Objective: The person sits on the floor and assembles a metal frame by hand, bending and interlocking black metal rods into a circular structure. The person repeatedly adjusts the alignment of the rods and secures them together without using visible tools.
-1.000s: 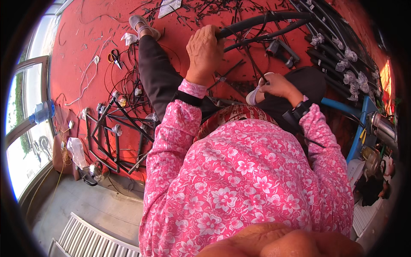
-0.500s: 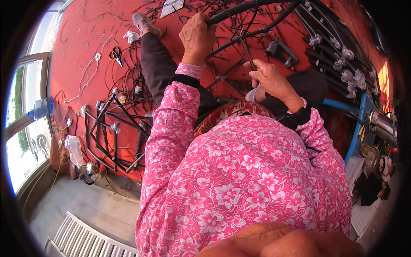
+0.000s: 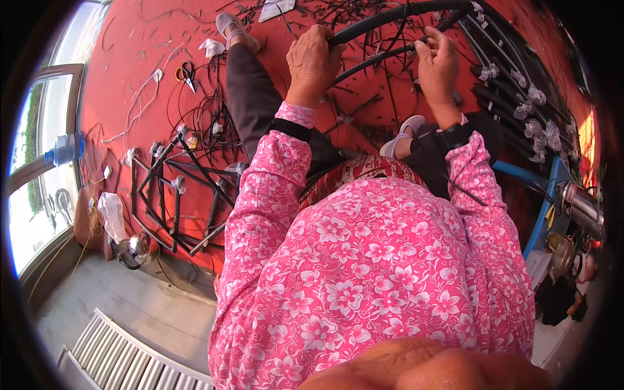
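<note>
A black wrapped cable harness (image 3: 383,17) arches across the top, a thick run with a thinner branch (image 3: 372,60) below it. My left hand (image 3: 313,68) is closed around the thick run's left end. Farther right, my right hand (image 3: 438,70) has its thumb and forefinger pinched at the thinner branch, the other fingers loosely bent. Whether a thin strip is also between those fingertips is too small to tell. The branch's left end passes behind my left hand.
Black offcuts litter the red floor (image 3: 140,71). Scissors (image 3: 186,76) lie left of my leg, above tangled wires and a black cable harness (image 3: 175,208) with wrapped connectors. More bundled harnesses (image 3: 520,97) lie at the right, by a blue frame (image 3: 549,195).
My right hand has moved up and away from me, from near my right knee to the thinner branch. My left hand keeps its hold; the view has shifted slightly.
</note>
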The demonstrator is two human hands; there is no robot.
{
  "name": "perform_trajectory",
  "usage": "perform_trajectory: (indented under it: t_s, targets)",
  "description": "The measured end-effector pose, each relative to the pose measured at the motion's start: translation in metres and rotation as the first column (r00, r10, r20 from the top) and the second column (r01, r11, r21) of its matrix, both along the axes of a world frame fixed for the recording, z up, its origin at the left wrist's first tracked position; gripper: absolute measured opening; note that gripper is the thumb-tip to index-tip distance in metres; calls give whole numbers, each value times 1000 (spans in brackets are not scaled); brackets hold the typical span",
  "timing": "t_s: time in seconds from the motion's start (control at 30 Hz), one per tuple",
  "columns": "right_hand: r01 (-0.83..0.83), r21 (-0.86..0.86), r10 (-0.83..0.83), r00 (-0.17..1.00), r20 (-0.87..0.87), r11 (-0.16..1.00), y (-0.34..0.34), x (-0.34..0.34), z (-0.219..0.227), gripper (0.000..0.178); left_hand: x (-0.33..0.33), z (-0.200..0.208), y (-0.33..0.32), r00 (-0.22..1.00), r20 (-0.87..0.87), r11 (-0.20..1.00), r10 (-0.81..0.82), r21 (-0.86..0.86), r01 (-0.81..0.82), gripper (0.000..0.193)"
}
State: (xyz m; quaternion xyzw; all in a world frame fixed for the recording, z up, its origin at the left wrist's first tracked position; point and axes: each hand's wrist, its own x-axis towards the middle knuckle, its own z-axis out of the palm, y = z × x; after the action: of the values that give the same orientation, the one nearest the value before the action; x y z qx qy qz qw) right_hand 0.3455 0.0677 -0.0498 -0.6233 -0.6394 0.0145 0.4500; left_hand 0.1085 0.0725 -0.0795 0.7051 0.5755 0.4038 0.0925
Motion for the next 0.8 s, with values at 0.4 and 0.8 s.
perform_trajectory:
  t_s: [0.4, 0.8]
  targets:
    - [-469, -87, 410, 837, -364, 879, 20, -72, -105, 39, 18, 8, -5, 998, -18, 994, -58, -92, 56, 38]
    - [-484, -88, 491, 849, 195, 871, -28, -16, -21, 14, 26, 7, 7, 996, -18, 993, -89, -79, 88, 40]
